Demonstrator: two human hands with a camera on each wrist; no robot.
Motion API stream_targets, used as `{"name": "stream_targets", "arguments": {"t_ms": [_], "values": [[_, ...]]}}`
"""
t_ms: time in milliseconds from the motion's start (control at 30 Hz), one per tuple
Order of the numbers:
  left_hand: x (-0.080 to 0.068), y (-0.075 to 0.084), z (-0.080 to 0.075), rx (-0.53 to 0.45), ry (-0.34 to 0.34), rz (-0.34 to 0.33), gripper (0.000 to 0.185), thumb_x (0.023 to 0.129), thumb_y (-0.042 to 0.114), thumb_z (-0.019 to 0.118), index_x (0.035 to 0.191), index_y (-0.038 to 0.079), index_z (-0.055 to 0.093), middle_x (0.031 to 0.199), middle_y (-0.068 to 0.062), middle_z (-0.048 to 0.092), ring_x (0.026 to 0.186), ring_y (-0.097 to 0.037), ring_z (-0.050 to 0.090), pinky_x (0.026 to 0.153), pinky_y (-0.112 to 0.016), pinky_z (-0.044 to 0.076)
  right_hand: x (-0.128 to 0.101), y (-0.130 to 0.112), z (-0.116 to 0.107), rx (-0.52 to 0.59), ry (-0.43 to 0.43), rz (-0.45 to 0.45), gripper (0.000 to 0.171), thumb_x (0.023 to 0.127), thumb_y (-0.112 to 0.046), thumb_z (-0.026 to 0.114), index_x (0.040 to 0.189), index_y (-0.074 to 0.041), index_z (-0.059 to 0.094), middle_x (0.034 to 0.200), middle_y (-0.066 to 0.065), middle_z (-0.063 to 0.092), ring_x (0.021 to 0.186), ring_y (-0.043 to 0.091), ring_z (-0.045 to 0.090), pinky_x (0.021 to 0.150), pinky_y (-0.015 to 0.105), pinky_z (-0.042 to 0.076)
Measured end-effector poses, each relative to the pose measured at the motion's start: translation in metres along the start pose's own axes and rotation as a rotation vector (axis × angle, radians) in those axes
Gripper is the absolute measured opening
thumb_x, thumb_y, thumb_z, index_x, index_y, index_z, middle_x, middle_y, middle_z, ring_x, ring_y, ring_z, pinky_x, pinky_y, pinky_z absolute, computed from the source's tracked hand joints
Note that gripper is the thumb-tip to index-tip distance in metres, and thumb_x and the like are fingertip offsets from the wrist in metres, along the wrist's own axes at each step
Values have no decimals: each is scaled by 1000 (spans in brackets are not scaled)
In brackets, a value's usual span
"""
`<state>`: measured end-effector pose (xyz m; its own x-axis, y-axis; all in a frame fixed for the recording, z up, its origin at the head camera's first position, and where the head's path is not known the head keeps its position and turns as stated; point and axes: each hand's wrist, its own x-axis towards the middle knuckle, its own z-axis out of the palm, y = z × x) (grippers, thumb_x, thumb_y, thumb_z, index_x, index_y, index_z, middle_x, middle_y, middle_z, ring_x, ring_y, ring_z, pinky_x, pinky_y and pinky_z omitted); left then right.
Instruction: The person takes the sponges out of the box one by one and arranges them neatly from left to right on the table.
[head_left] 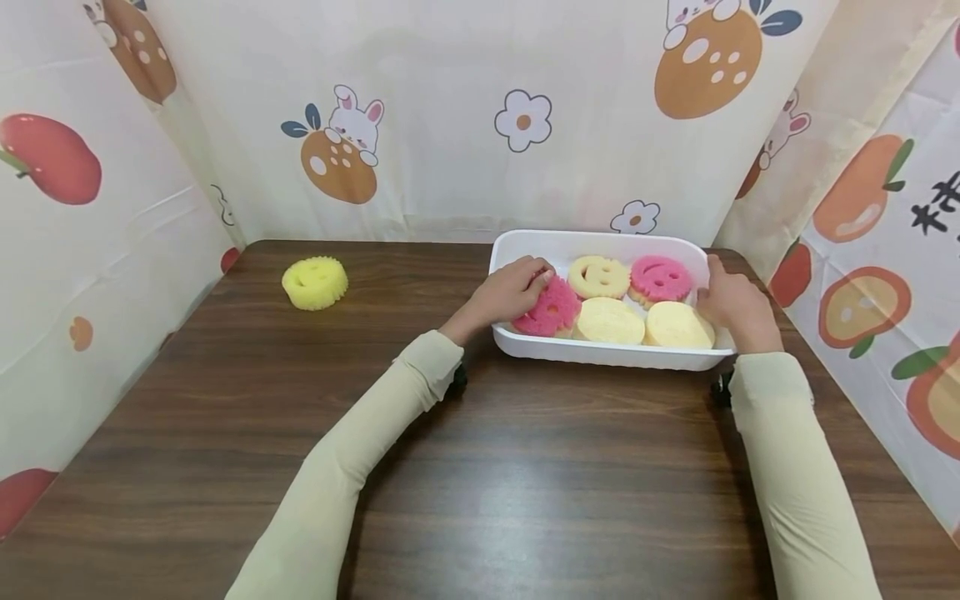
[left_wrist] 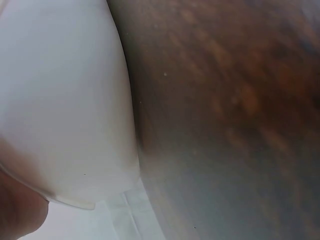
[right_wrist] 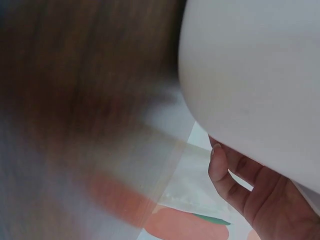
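Note:
A white tray (head_left: 615, 355) stands at the back right of the table and holds several round sponges. My left hand (head_left: 507, 293) reaches over its left rim, thumb and fingers pinching the upper left edge of a pink sponge (head_left: 553, 310) that sits in the tray's left end. At the opposite end, my right hand (head_left: 741, 304) grips the right rim, thumb on the inner side. The right wrist view shows the curled fingers (right_wrist: 220, 167) of that hand against the tray's outer wall (right_wrist: 260, 85). Only a bit of the left hand (left_wrist: 20, 210) appears in the left wrist view.
Inside the tray are a cream smiley sponge (head_left: 597, 265), a second pink one (head_left: 660, 279) and two plain pale yellow sponges (head_left: 611, 322). A yellow smiley sponge (head_left: 315, 283) lies apart at the table's back left. Printed curtains (head_left: 442, 167) stand behind and beside the wooden table (head_left: 465, 467).

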<state>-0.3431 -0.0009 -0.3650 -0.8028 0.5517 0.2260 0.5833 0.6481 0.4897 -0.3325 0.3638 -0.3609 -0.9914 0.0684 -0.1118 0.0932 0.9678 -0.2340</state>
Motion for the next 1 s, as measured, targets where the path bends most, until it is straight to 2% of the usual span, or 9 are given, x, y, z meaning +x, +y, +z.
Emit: {"name": "stream_targets", "arguments": {"t_ms": [367,567,1000], "values": [[0,-3,1,-85,42,-3,32,106,30,43,125,10,61,106,-6,60,95,-17,54,89,-29,47,1,2,4,12,-5,-15,76,100,-26,42,157,-1,-2,138,46,36,118,62,45,96,73,39],[2,-3,1,-131,75,24,34,106,30,42,126,9,61,112,-8,61,100,-18,55,94,-31,47,0,4,3,24,-3,-3,77,100,-26,43,157,-2,-2,138,46,36,118,62,45,96,73,39],[0,-5,-5,-255,140,25,33,106,28,45,125,6,60,121,-11,62,107,-20,56,100,-35,48,0,3,0,30,12,-16,76,100,-28,41,158,-4,-2,138,46,37,117,61,46,94,72,40]]}}
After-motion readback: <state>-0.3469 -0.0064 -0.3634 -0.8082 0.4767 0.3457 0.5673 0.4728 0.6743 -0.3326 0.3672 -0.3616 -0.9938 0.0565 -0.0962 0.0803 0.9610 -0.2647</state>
